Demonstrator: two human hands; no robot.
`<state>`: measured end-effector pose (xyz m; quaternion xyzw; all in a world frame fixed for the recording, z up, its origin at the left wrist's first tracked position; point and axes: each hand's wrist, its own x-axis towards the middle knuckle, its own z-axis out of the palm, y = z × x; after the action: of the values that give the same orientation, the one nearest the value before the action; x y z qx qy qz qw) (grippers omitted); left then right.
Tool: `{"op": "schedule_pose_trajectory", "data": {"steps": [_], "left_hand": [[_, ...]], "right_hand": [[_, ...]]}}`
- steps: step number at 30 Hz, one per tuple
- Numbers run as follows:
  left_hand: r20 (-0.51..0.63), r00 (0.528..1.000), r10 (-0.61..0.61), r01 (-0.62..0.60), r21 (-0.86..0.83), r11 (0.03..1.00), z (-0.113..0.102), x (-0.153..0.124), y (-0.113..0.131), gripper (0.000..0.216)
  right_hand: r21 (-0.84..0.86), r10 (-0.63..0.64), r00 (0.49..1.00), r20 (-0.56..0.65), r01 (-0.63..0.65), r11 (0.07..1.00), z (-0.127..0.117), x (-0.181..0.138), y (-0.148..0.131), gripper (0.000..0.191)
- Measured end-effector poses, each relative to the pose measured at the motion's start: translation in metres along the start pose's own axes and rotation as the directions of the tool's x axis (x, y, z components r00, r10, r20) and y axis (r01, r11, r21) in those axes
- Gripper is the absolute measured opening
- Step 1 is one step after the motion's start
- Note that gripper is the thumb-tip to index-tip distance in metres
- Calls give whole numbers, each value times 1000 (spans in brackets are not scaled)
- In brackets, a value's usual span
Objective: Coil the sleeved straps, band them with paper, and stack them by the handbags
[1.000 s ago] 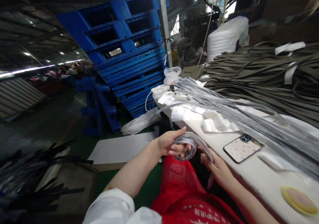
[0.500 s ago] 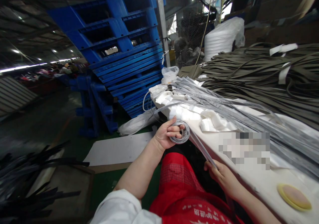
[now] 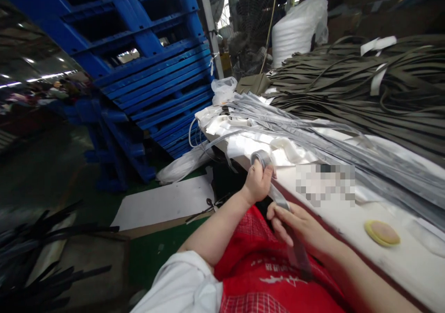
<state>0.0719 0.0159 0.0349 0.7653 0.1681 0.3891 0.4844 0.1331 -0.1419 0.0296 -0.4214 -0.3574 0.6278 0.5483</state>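
Note:
My left hand point(image 3: 259, 182) is closed round a coiled roll of grey strip point(image 3: 260, 156) at the table's near edge. From the coil a flat length of the strip runs down to my right hand point(image 3: 288, 218), whose thumb and fingers pinch it. Below that hand the strip's loose tail point(image 3: 299, 257) hangs in front of the red apron point(image 3: 278, 276). Long grey strips point(image 3: 306, 139) of similar look lie in a bundle on the table, just beyond both hands.
The white table point(image 3: 347, 225) holds a yellow-rimmed round pad point(image 3: 382, 233), white ribbon point(image 3: 248, 147) and a heap of dark olive straps point(image 3: 347, 81). Blue pallets point(image 3: 160, 81) are stacked behind it. A white board point(image 3: 163, 204) lies on the floor, with black strips point(image 3: 45, 243) at left.
My left hand has turned over and moved right, now gripping the coil from its near side. My right hand has come up and left, closer to the coil. The whole view has shifted.

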Motion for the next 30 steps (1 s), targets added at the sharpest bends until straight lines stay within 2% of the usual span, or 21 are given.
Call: {"op": "schedule_pose_trajectory", "data": {"steps": [2, 4, 6, 8, 11, 13, 14, 15, 16, 18, 19, 20, 21, 22, 23, 25, 28, 30], "left_hand": [[181, 980, 83, -134, 293, 947, 6, -21, -6, 48], [279, 951, 137, -260, 476, 840, 7, -38, -10, 52], [338, 927, 164, -342, 578, 741, 4, -48, -10, 50], [396, 906, 148, -384, 623, 682, 1, -51, -9, 48], [477, 878, 39, -374, 633, 678, -5, -47, -2, 49], [537, 839, -84, -315, 606, 730, -10, -44, 4, 50], [569, 807, -158, -263, 584, 768, -13, -44, 6, 52], [605, 760, -238, -187, 553, 812, -15, -44, 7, 54], [644, 693, -323, -75, 510, 857, -17, -45, 8, 56], [726, 509, -462, 262, 380, 887, -21, -49, 4, 59], [766, 409, -495, 455, 299, 839, -23, -51, 1, 60], [803, 324, -500, 627, 213, 749, -24, -53, -3, 61], [835, 262, -483, 761, 129, 636, -25, -54, -7, 64], [860, 227, -457, 853, 51, 520, -24, -54, -10, 66], [877, 217, -429, 911, -24, 412, -22, -55, -13, 69], [892, 255, -373, 958, -179, 226, -15, -55, -15, 74], [860, 402, -314, 910, -412, 38, 6, -61, -12, 73], [818, 492, -298, 857, -515, 2, 20, -68, -12, 66]], "right_hand": [[156, -10, 999, -46, 17, 988, -7, -4, -9, 28], [258, 7, 999, -52, 7, 966, -16, -8, -12, 26], [319, 35, 999, -31, -24, 947, -23, -11, -12, 24], [329, 61, 998, -23, -50, 943, -30, -14, -10, 24], [164, 129, 991, -18, -124, 979, -42, -19, -7, 27], [-122, 208, 978, -34, -211, 970, -52, -22, -7, 31], [-309, 223, 973, -64, -232, 922, -58, -24, -8, 33], [-501, 205, 974, -101, -228, 835, -63, -25, -10, 35], [-670, 156, 980, -126, -200, 715, -67, -27, -12, 35], [-872, 48, 993, -109, -119, 474, -73, -30, -15, 36], [-910, 30, 996, -83, -88, 406, -74, -31, -16, 36], [-920, 28, 998, -64, -70, 385, -74, -32, -15, 38], [-913, 28, 998, -57, -63, 403, -72, -32, -13, 41], [-894, 17, 998, -61, -62, 444, -69, -32, -9, 43], [-868, -14, 997, -72, -56, 494, -65, -31, -3, 44], [-808, -114, 990, -88, -4, 589, -56, -29, 12, 45], [-724, -289, 949, -129, 109, 681, -48, -26, 33, 45], [-680, -338, 919, -200, 118, 724, -50, -28, 37, 47]]}}
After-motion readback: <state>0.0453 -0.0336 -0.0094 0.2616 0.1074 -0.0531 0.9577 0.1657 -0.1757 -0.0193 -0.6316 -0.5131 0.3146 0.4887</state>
